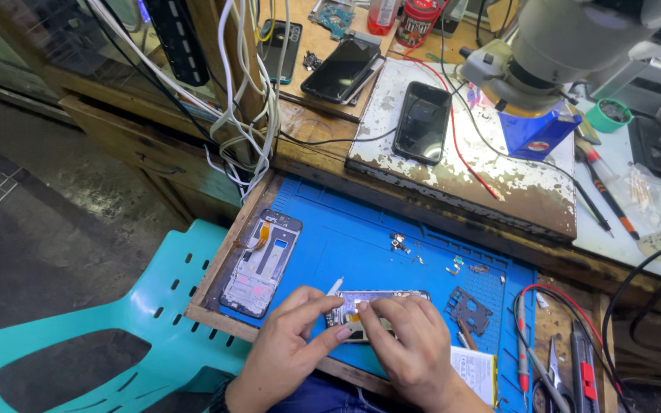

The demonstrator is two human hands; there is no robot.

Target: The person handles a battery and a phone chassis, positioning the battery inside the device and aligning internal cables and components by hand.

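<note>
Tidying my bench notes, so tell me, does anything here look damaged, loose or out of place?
Yes. The white board under the black phone has badly flaked, peeling paint. Small loose parts lie scattered on the blue mat. A tangle of white cables hangs over the bench edge. Both hands, left hand and right hand, hold an opened phone.

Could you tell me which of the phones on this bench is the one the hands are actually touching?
The opened phone on the blue mat, gripped by both the left hand and right hand. The stripped frame lies untouched to its left.
</note>
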